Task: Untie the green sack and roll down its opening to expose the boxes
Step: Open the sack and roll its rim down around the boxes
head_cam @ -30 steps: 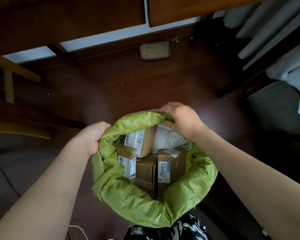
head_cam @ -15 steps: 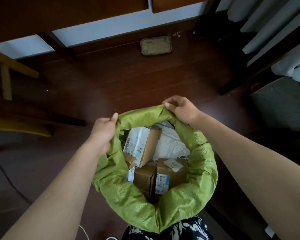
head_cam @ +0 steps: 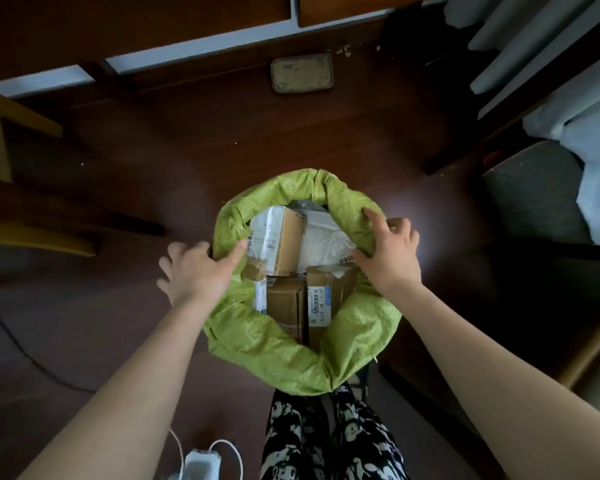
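The green sack (head_cam: 267,348) stands open on the dark wood floor between my arms, its rim rolled into a thick collar. Inside are several cardboard boxes: one with a white label (head_cam: 281,240) lies tilted at the back, and two upright ones (head_cam: 284,303) (head_cam: 323,292) stand nearer me. A white plastic parcel (head_cam: 323,244) sits behind them. My left hand (head_cam: 198,271) is at the sack's left rim, fingers spread outside it, thumb on the rim. My right hand (head_cam: 388,258) lies over the right rim, thumb inside and fingers outside.
My legs in patterned trousers (head_cam: 326,438) are just behind the sack. A white charger with cable (head_cam: 198,462) lies near my feet and a flat tin (head_cam: 302,72) by the far wall. Yellow chair legs (head_cam: 0,143) stand left; bedding (head_cam: 589,133) fills the right.
Both hands have let go of the far rim and moved down to the sack's left and right sides. The rolled collar sits lower and the far edge has dropped, showing more of the boxes.
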Available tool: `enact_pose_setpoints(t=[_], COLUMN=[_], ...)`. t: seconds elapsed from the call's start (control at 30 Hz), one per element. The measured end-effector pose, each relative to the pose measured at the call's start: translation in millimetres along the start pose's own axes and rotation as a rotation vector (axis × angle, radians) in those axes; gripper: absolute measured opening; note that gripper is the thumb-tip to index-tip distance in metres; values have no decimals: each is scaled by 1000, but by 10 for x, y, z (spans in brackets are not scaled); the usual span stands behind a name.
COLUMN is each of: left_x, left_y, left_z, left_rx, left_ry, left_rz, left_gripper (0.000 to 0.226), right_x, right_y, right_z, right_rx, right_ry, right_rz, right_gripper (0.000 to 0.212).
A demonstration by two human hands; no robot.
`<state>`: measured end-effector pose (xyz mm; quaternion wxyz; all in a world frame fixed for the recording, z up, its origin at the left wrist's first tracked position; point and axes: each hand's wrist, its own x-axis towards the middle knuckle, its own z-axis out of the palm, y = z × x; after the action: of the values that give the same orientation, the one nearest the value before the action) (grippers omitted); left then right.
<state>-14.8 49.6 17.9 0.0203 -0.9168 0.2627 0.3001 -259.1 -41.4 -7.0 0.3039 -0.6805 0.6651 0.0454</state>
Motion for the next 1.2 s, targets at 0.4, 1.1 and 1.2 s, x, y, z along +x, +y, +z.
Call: enact_pose_setpoints(t=[0.4, 1.1, 1.2], left_x=[-69, -187, -422], left_y=[-345, -232, -191], left_z=[187, 111, 250], left_rx=[-1008, -777, -691], left_ry=[63, 10, -56], left_rz=[-401, -422, -440], left_gripper=[22, 84, 92], right_x=[251, 252, 27], right_y=[228, 113, 133], right_z=[-46, -39, -2], right_rx=[859, 766, 440], right_ry=[-14, 65, -31], right_rz=[493, 486, 405], right_gripper=[33, 62, 77])
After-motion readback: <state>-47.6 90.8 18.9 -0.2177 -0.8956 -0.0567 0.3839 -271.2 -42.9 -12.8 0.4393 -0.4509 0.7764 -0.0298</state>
